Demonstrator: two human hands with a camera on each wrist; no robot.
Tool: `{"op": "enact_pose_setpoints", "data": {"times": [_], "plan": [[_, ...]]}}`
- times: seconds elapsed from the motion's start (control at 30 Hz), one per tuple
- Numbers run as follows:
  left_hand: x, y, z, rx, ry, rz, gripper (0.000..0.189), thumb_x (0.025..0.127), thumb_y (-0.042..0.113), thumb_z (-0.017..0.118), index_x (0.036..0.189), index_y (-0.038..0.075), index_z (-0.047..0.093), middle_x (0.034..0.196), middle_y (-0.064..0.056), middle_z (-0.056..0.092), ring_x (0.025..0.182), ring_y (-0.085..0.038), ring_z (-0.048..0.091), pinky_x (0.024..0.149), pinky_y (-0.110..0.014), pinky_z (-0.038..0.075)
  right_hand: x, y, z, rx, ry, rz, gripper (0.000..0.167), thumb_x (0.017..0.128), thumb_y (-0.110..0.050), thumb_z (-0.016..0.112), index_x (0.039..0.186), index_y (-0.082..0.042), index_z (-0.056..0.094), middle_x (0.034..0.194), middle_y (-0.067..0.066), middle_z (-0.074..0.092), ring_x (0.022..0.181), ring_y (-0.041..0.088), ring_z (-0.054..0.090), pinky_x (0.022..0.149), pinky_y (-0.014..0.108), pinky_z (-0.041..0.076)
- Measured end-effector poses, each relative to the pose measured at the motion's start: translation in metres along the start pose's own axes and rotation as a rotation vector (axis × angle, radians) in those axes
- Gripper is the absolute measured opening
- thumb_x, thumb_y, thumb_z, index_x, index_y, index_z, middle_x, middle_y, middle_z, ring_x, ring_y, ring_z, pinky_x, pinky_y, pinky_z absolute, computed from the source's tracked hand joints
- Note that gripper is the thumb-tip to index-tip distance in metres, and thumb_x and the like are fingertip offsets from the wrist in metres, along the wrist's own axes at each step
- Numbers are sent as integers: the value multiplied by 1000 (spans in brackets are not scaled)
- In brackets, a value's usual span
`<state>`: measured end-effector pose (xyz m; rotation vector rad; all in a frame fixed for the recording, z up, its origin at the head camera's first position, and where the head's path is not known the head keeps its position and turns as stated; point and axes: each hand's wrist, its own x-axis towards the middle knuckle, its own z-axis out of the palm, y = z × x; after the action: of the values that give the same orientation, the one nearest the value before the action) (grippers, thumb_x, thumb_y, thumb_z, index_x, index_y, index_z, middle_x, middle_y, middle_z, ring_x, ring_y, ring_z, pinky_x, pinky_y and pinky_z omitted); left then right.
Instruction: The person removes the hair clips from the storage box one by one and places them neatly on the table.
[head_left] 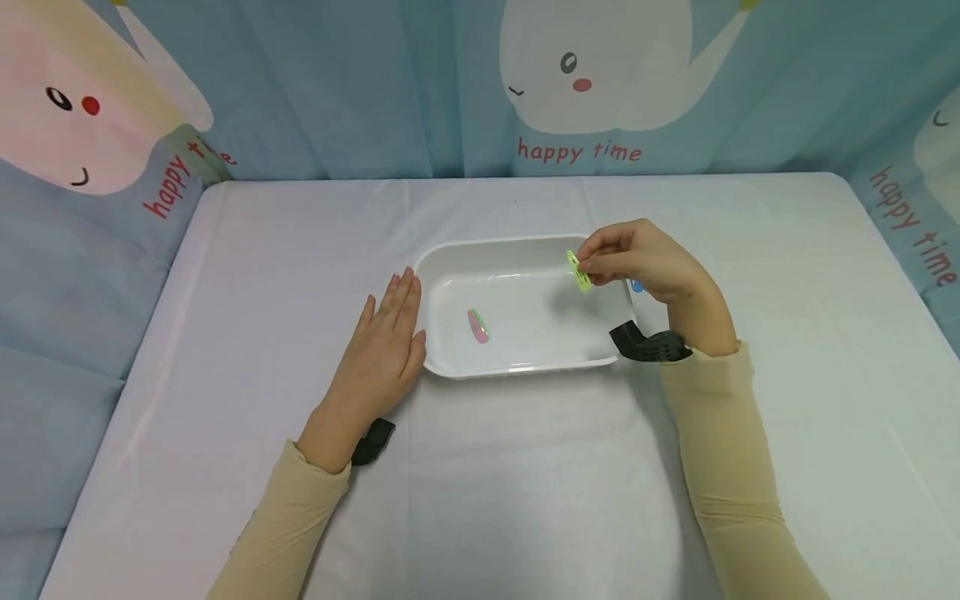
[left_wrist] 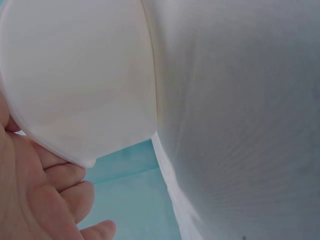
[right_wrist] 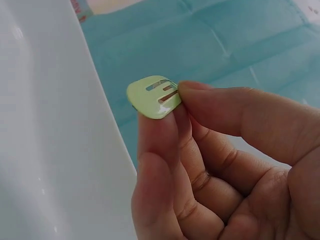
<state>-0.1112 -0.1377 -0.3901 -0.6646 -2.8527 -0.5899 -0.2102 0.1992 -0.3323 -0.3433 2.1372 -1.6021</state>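
Pinched between the thumb and fingers of the right hand (head_left: pixel 649 262), a yellow-green snap hair clip (head_left: pixel 583 282) hangs over the right end of a white rectangular tray (head_left: pixel 525 308), its slots showing. Toward the tray's left end lies a pink-and-green snap hair clip (head_left: pixel 478 327), flat on the bottom. The left hand (head_left: pixel 381 354) has its fingers nearly straight, laid along the tray's left side and touching its rim. Just past the right edge, half hidden by the right hand, sits a small blue item (head_left: pixel 637 286). Black wrist pieces (head_left: pixel 651 344) show below both hands, by the beige sleeves (head_left: pixel 727 458). White cloth covers the tabletop (head_left: pixel 465 500), and behind it hangs a blue curtain (head_left: pixel 405 83) lettered "happy time" in red.
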Motion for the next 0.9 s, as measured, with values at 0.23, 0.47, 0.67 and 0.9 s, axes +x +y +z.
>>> {"op": "enact_pose_setpoints", "data": {"times": [0.23,0.47,0.67,0.9], "plan": [[1,-1,1,0,-7,3,58,98,20,34,147,-7,20,155,-16,15,143,-26,11,110,-54,14,-4,2,-10,25,7,-18,5,88,-4,64,89,-4,69,79,1,68,71,16,61,70,28,52],[0,-1,0,-4,-14,0,58,98,19,34,147,-7,19,155,-17,15,143,-27,11,110,-54,14,-6,3,-17,59,2,-15,7,89,-3,62,89,-5,69,79,2,68,70,14,61,71,26,52],[1,0,-1,-8,-22,-3,58,97,19,35,147,-8,20,155,-18,15,143,-28,11,110,-54,13,-7,6,-22,97,-3,-22,8,90,-3,61,89,-5,69,78,4,67,68,15,61,70,26,52],[1,-2,2,-7,-17,10,58,98,19,35,147,-7,19,155,-18,15,143,-27,11,110,-55,14,-8,9,-25,137,35,9,8,89,-2,61,88,-3,69,78,5,68,66,14,60,66,25,52]]}}
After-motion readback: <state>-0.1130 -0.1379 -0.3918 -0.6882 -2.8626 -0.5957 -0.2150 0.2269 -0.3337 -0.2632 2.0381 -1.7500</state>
